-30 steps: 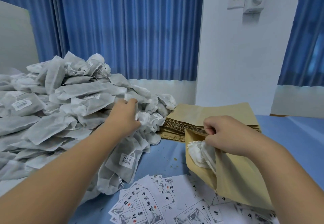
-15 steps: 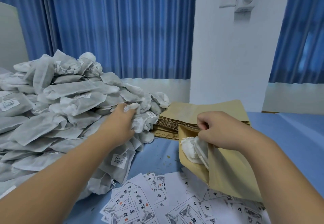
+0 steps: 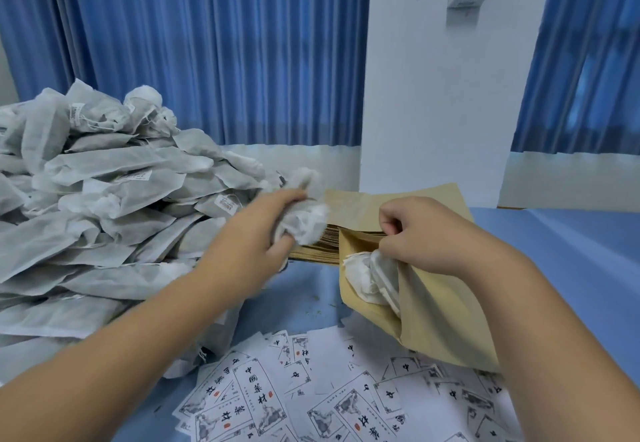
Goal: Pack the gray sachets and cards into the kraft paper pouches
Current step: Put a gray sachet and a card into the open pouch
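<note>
While the right grip (image 3: 426,234) pinches the mouth of the kraft pouch (image 3: 446,313) apart, the left grip (image 3: 256,234), clamped on a bunched gray sachet (image 3: 304,223), hangs just left of that mouth, which faces it; a packed sachet (image 3: 367,275) crowds the opening.

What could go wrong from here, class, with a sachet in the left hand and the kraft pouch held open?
1. A sachet bulges from the pouch mouth, so the gripped sachet in the left hand may jam or push it out.
2. The right hand pinches only one rim; the paper might slip or tear.
3. Loose cards beneath could get swept aside.
</note>
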Available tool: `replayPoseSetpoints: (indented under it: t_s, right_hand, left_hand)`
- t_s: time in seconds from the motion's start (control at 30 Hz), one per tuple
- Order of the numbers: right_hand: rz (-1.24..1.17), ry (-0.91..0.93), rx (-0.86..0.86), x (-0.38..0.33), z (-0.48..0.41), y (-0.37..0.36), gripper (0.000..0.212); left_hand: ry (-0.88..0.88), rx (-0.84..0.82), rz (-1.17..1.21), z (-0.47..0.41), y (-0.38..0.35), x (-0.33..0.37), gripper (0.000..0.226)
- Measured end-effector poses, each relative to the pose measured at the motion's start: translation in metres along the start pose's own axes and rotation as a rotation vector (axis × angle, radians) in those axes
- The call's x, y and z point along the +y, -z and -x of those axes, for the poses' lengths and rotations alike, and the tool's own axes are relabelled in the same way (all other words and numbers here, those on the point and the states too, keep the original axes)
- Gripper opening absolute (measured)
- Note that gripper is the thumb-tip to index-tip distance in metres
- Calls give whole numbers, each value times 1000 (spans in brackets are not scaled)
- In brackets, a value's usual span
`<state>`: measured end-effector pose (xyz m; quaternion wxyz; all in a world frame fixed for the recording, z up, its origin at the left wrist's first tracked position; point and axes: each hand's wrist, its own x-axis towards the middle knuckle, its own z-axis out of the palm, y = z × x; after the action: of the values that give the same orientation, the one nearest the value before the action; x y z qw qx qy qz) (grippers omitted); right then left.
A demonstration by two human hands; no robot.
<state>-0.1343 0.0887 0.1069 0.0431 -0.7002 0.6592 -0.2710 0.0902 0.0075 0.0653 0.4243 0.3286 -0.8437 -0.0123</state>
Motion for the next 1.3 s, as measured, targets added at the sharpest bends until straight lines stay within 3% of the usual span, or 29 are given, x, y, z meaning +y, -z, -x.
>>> replayPoseSetpoints:
  t_s: [0.13,0.27,0.43,0.6,0.7,0.8,0.97,1.13,1.23,1.3]
  right_hand:
    - [15,4,80,2,-1,2,22]
    - [57,-27,81,4,1,5,21]
    - [56,-91,77,3,3,13,20]
    - [98,-91,101,-3,4,14,19]
    - [113,-92,143,-5,4,15,14]
    - [148,-88,188,-6,3,16,14]
    - [192,-53,248,-8,3,19,18]
    - [169,-26,282,-14,8,25,18]
    - [140,-14,276,-16,10,28,17]
    - [112,-21,288,-15,11,30,18]
  left_hand:
    - [-40,-253,201,17,-14,40,55]
    - [-44,-323,263,12,-27,52,42]
    - [-201,-528,97,-2,-27,60,25]
    - [-295,-601,-176,-20,-29,76,28]
    - [-309,-683,-263,-29,-33,88,8]
    - [-307,-714,-345,-35,-39,102,33]
    - [-225,-667,-373,-34,-50,122,37]
    - [-195,-868,-453,-37,-55,136,41]
    - [-219,-912,-329,-35,-54,139,44]
    - [-44,-867,-5,-35,-59,130,31]
